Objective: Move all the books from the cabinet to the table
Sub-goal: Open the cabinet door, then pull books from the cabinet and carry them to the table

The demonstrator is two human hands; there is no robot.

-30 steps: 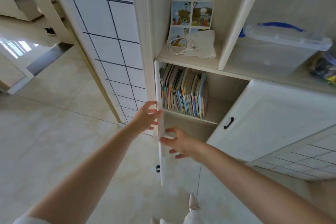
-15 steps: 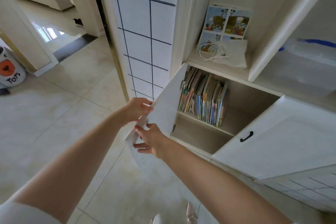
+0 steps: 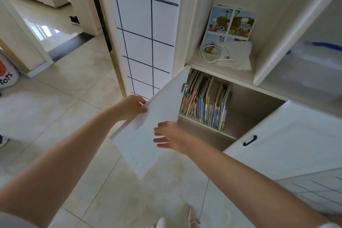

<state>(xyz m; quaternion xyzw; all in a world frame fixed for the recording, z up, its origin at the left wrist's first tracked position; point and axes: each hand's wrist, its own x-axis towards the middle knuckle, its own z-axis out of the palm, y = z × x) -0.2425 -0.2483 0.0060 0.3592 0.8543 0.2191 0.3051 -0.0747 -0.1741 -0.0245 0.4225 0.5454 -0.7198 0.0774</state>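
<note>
- The cabinet (image 3: 246,77) rises ahead and to the right of both hands; its lower compartment stands exposed, with a shelf board across it.
- The left door (image 3: 148,126) is swung wide open, its inner face towards the camera, lying between the two hands. The right door (image 3: 288,140) also hangs open, off to the right of the right hand.
- The books (image 3: 205,103) stand in a tight row on the shelf, packed against the compartment's left wall, spines outward and long axes upright, some leaning. They lie above and just right of the right hand — none is out yet, and no table shows in this view.
- The left hand (image 3: 132,106) grips the door's free edge, fingers curled round it.
- The right hand (image 3: 171,136) floats in front of the door's inner face, fingers spread and relaxed, holding nothing; whether it touches the panel I cannot tell.
- The right hand is clearly the nearer to the books: in my judgement the coming reach goes up and rightwards past the hinge (image 3: 183,87) — an upright pinch across several spines would suit the way the row stands.
- Above the books, a picture sheet (image 3: 231,22), a white cable (image 3: 212,55) and folded paper (image 3: 238,57) sit on the open shelf.
</note>
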